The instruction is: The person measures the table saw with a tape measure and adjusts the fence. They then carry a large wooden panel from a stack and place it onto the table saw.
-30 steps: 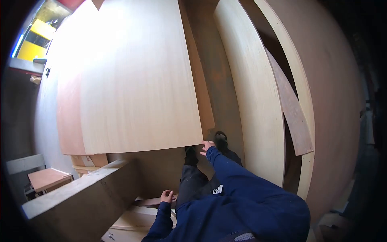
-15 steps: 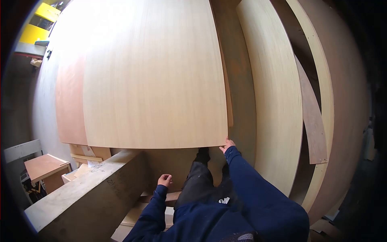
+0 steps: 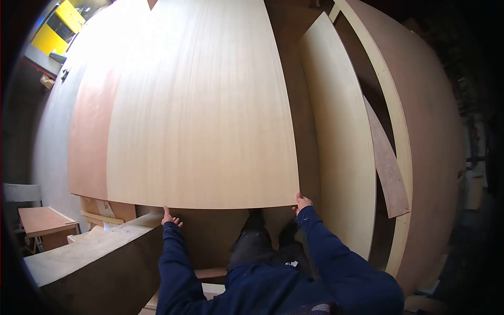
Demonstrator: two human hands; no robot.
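Note:
A large pale wood sheet [image 3: 205, 126] fills the middle of the view, its near edge just beyond my body. My right hand [image 3: 302, 203] grips the sheet's near right corner, with the thumb on top. At the near edge further left, my left hand [image 3: 171, 217] has its thumb against the edge and its other fingers spread, partly curled below. A pinkish sheet [image 3: 89, 142] shows beside the pale one on the left.
To the right a pale panel [image 3: 341, 136] leans beside a wooden frame [image 3: 403, 152] with a narrow wood strip [image 3: 387, 163]. A thick grey-topped block [image 3: 89, 249] lies at lower left, near a small wooden box [image 3: 47, 220].
My left hand has moved up and left from beside my legs to the sheet's near edge. The sheet's near edge sits lower in view, and my right hand remains at its corner.

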